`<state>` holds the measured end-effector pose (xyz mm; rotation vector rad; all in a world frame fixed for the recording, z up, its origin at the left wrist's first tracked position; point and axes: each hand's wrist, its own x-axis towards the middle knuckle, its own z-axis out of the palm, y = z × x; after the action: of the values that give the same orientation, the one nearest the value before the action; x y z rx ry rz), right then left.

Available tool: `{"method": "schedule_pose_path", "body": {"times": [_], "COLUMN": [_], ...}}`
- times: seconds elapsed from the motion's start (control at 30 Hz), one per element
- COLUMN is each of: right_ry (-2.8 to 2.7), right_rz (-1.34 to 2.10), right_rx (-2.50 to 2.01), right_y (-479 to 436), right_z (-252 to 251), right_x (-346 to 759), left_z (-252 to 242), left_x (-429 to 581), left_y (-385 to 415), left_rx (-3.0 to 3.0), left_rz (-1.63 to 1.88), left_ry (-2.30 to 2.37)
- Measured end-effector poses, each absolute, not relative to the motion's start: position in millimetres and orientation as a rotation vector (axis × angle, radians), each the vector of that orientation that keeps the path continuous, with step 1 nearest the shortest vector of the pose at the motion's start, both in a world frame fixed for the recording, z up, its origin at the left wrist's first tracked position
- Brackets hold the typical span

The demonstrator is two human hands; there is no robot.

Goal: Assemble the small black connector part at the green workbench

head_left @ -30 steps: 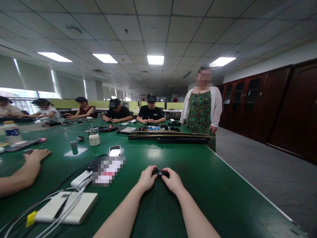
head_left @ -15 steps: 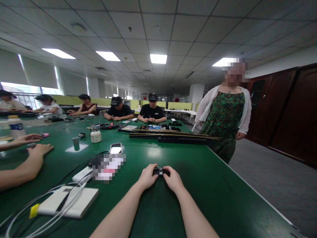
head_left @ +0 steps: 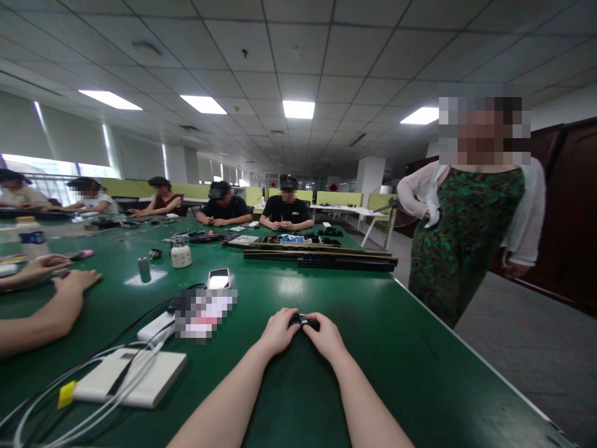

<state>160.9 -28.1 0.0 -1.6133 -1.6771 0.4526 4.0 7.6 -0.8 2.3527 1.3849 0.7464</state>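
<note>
Both of my hands rest on the green table (head_left: pixel 396 361) in front of me, pinched together on a small black part (head_left: pixel 303 321). My left hand (head_left: pixel 278 331) grips its left end with curled fingers. My right hand (head_left: pixel 325 336) grips its right end the same way. The part is tiny and mostly hidden by my fingers. My forearms reach in from the bottom edge.
A white flat box (head_left: pixel 128 386) with white cables and a white charger (head_left: pixel 156 328) lie left of my arms. A phone (head_left: pixel 218 279), a metal cylinder (head_left: pixel 144 269) and long black rails (head_left: pixel 321 259) lie farther off. A neighbour's hands (head_left: pixel 69 283) rest at left. Someone stands at the table's right edge (head_left: pixel 466 249).
The standing person has walked along the table's right side toward me and now looms larger. My hands stay on the small black part in the same spot.
</note>
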Motion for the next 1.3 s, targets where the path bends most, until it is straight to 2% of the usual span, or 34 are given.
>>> {"method": "schedule_pose_path", "body": {"times": [0.63,1.3], "right_ry": [-1.766,-1.740], "right_rz": [0.305,0.294], "right_rx": [-1.708,-1.627], "right_y": [-31.9,-29.2], "right_z": [2.5,0.0], "right_x": [156.8,157.1], "left_z": [-9.3,-5.1], "left_x": [2.5,4.0], "left_y": [13.4,9.3], "left_rx": [2.318,2.305], "left_rz": [0.908,0.854], "left_ry": [1.247,1.284]}}
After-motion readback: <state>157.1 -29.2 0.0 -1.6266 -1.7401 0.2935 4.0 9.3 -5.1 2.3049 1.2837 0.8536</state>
